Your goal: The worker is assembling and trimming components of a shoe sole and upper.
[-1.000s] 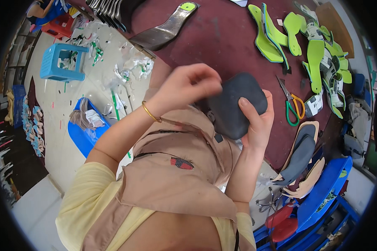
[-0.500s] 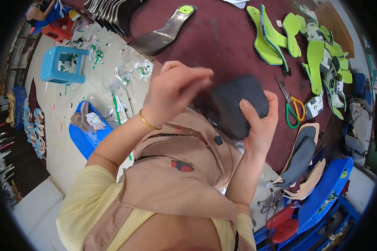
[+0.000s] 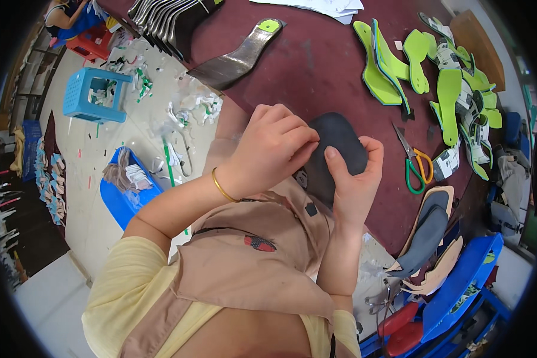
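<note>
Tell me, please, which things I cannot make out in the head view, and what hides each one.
All in the head view:
- Anything between the fingertips of the left hand: hidden by its own curled fingers.
- Some fingers of the right hand: hidden behind the dark grey, flat, rounded piece.
- Far side of the white paper sheets: cut off by the upper edge.
- Head of the seated person in blue clothing: cut off likewise.

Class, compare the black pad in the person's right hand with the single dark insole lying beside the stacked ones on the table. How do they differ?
Finish: the black pad looks matt, while the dark insole is shiny.
Marking: the pad's visible face is plain; the insole has a lime patch at one end.
Place: the right hand holds the pad; the insole lies on the table.
Shared: both are dark.
</note>
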A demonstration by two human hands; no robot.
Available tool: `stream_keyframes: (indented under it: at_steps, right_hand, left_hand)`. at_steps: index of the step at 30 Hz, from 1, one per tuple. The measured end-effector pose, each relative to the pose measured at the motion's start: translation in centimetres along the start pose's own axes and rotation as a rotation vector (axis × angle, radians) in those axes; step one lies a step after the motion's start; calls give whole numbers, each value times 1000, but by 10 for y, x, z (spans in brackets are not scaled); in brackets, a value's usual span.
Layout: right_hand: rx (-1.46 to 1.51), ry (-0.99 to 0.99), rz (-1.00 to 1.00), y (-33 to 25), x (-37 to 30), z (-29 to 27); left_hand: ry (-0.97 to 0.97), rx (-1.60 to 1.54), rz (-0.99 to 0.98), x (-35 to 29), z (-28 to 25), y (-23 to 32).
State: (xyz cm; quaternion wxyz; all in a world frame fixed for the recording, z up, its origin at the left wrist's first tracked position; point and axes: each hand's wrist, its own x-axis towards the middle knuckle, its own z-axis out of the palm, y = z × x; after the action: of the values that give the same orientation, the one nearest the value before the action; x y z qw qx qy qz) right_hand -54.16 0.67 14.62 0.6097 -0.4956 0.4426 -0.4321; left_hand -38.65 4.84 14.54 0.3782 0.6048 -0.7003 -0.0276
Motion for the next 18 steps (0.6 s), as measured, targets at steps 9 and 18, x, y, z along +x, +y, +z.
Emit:
stream_keyframes:
  at_steps: [9, 18]
  right_hand:
    - [-105, -58, 14, 2, -3, 7]
    - [-9, -242, -32, -15, 62, 15]
  left_hand:
    - [9, 46, -102, -6, 13, -29]
    - [-192, -1183, -603, -46, 12, -49]
